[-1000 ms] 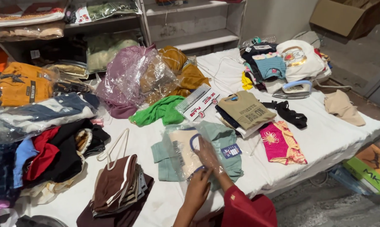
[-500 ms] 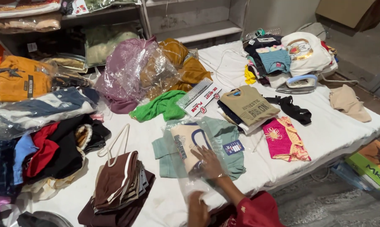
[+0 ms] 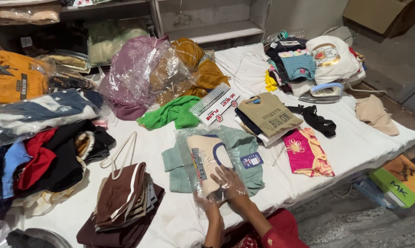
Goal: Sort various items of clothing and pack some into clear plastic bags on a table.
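Tabletop [image 3: 386, 138] under a white sheet, filling the middle of the frame; shelves [image 3: 216, 32] along the top edge, a cardboard box [image 3: 386, 16] at the upper right.

Lower centre — folded tee [image 3: 206, 161], cream with a blue collar, inside a clear bag [image 3: 196, 138], lying on a pale green shirt [image 3: 244, 147]. Right hand [image 3: 229, 181] flat on the bag's lower end, fingers spread and pressing down. Left hand [image 3: 207, 204] just below and left of it, at the bag's near edge; whether its fingers pinch the plastic cannot be told.

Lower left — stack of brown folded clothes [image 3: 120, 202] with a white strap. Left edge — heaped dark, red and blue garments [image 3: 42, 156]; orange bagged items [image 3: 14, 78] above them.

Centre — green cloth [image 3: 170, 115], a white card with a comb [image 3: 214, 104], an olive printed tee [image 3: 268, 115] on a small pile, a black strap [image 3: 317, 120], a pink patterned piece [image 3: 306, 154].

Upper centre — purple and mustard clothes in crumpled plastic [image 3: 147, 73].

Upper right — clothes pile [image 3: 317, 59] with an iron [image 3: 324, 92] in front; beige cloth [image 3: 375, 115] beyond.

Lower right, off the tabletop — green and orange box [image 3: 400, 181].
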